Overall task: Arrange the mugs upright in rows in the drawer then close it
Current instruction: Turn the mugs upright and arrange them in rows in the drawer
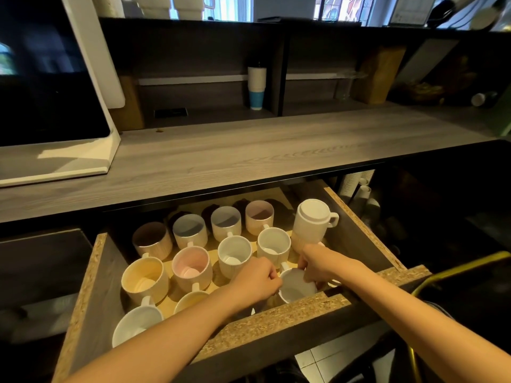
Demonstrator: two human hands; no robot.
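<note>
Drawer (pixel 276 319) open; upright mugs (pixel 190 265) mostly in rows. Left hand (pixel 257 280) and right hand (pixel 320 265) both pinch white mug (pixel 297 287) rim, near right. Inverted mug (pixel 312 222), far right, still needs turning; closing not yet done.

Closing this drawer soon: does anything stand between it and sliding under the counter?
Perhaps: an upside-down white mug stands high at the right rear of the drawer and might catch the counter. The left hand and right hand also hold a white mug inside.
</note>
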